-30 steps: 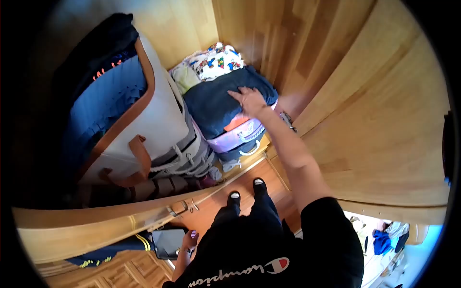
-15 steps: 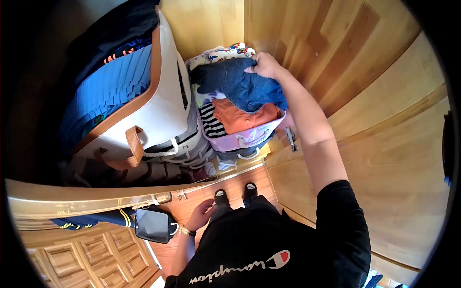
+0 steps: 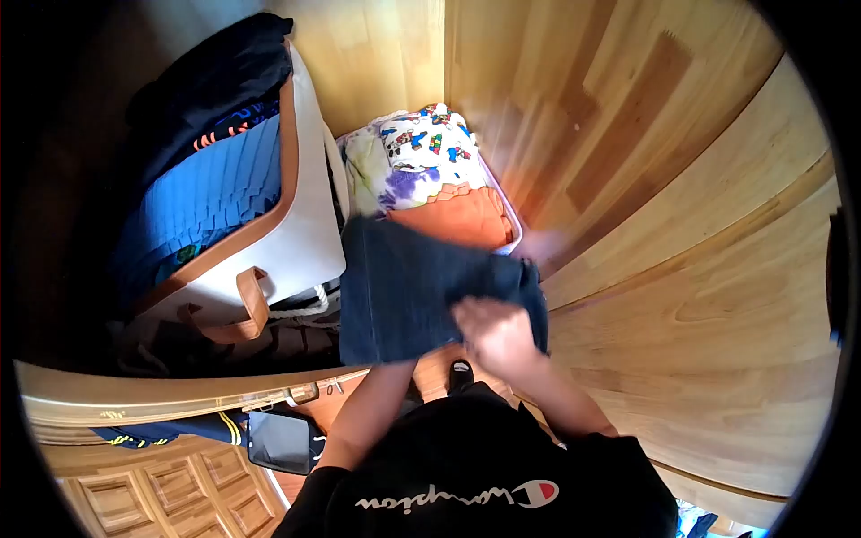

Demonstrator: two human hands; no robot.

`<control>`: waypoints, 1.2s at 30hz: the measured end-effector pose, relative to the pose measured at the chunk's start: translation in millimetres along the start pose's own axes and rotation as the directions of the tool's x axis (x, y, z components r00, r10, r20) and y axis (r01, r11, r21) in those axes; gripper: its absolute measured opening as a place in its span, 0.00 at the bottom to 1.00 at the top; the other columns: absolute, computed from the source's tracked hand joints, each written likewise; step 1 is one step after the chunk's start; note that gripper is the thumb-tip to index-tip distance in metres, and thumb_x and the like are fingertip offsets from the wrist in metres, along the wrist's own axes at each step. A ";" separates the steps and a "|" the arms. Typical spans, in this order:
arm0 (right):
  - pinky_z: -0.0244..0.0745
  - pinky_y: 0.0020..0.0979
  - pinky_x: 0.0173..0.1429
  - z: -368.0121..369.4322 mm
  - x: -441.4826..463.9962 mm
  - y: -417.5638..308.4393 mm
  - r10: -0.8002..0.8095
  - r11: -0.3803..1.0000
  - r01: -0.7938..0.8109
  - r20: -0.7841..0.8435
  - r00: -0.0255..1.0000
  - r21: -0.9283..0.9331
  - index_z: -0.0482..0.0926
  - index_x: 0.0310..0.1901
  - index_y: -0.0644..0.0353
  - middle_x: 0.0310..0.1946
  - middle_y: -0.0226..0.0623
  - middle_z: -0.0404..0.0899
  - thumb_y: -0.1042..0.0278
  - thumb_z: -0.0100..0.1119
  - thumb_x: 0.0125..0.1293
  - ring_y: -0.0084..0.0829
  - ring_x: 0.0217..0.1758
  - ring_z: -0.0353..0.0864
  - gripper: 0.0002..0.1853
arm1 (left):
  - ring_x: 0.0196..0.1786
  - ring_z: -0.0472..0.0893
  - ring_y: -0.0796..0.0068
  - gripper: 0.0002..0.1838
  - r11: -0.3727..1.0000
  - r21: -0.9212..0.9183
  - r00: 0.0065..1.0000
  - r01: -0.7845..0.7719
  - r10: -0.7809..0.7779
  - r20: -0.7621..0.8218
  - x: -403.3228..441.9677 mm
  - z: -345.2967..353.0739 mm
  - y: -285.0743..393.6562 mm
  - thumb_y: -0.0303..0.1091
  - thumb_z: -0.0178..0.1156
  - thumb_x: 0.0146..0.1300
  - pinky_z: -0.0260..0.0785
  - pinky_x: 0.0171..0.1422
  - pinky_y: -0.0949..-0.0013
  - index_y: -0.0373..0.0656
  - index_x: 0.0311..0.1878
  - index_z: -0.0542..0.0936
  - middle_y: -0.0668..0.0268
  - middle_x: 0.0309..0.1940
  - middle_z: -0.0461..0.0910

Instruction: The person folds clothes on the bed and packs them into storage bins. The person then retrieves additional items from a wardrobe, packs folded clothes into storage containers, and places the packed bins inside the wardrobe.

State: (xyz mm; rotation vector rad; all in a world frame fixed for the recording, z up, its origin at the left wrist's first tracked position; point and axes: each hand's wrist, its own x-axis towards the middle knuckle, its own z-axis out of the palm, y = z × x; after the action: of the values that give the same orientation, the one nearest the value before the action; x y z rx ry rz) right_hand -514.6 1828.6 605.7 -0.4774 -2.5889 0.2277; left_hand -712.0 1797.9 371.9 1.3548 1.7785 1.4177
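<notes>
A dark blue denim garment (image 3: 404, 291) is held up in front of my body, spread fairly wide. Whether it is shorts or trousers I cannot tell. My right hand (image 3: 498, 336), slightly blurred, is closed on its near right part. Behind the garment's lower left edge my left hand is hidden; only the forearm shows. Just beyond lies a pale purple basket (image 3: 508, 215) of clothes. In it are an orange garment (image 3: 462, 220), a white cloth with colourful cartoon figures (image 3: 430, 139) and a tie-dyed cloth (image 3: 372, 166).
To the left stands a white basket (image 3: 309, 242) with brown trim, holding blue pleated cloth (image 3: 215, 175) and black clothing (image 3: 211, 67). Wooden panels (image 3: 619, 170) rise on the right. A dark tablet-like object (image 3: 280, 441) is at lower left.
The denim garment has come out of the purple basket toward me and is spread wider. My right hand moved nearer with it. My left hand rose from my side to behind it.
</notes>
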 end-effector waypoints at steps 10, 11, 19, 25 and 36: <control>0.75 0.41 0.60 -7.6 -26.1 -14.1 -0.027 0.937 0.051 -0.075 0.997 0.344 0.84 0.51 0.59 0.57 0.42 0.81 0.48 0.80 0.50 0.43 0.56 0.82 0.30 | 0.68 0.77 0.58 0.31 0.102 -0.891 0.744 0.442 -0.596 0.301 -85.3 -14.5 39.6 0.54 0.47 0.79 0.67 0.76 0.54 0.40 0.72 0.72 0.57 0.71 0.76; 0.75 0.45 0.61 -18.1 -7.3 -6.0 0.021 0.970 0.013 -0.136 0.990 0.241 0.83 0.56 0.60 0.56 0.46 0.81 0.47 0.75 0.57 0.48 0.56 0.81 0.31 | 0.68 0.77 0.58 0.31 0.112 -0.885 0.732 0.451 -0.613 0.296 -92.9 -16.0 40.2 0.54 0.47 0.79 0.67 0.76 0.54 0.40 0.72 0.72 0.57 0.71 0.76; 0.81 0.45 0.58 84.9 99.7 118.8 0.313 0.888 -0.258 -0.091 0.945 0.380 0.85 0.52 0.64 0.49 0.52 0.87 0.54 0.67 0.70 0.49 0.53 0.87 0.21 | 0.67 0.78 0.58 0.30 0.169 -0.846 0.663 0.506 -0.703 0.256 -150.7 -27.8 38.2 0.52 0.48 0.79 0.67 0.75 0.55 0.40 0.72 0.73 0.57 0.70 0.76; 0.54 0.52 0.84 167.1 239.0 230.7 0.261 0.849 -0.181 0.097 0.960 -0.496 0.54 0.82 0.49 0.78 0.55 0.57 0.56 0.73 0.60 0.54 0.84 0.53 0.51 | 0.67 0.78 0.59 0.29 0.170 -0.817 0.589 0.551 -0.773 0.237 -189.8 -30.1 30.5 0.51 0.49 0.79 0.68 0.75 0.55 0.40 0.72 0.73 0.58 0.70 0.77; 0.78 0.50 0.63 150.6 297.1 290.5 0.270 0.961 -0.266 0.054 0.961 -0.070 0.79 0.63 0.52 0.51 0.52 0.86 0.71 0.68 0.56 0.52 0.56 0.85 0.30 | 0.66 0.79 0.60 0.28 0.137 -0.784 0.514 0.605 -0.819 0.254 -218.7 -28.7 22.2 0.49 0.50 0.78 0.69 0.74 0.56 0.40 0.71 0.73 0.58 0.69 0.78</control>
State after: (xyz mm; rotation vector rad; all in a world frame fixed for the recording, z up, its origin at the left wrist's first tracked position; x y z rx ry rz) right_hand -747.7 2197.5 535.0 -0.8587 -2.5923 0.2574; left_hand -642.4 1587.7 359.1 -0.2669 1.2111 1.4559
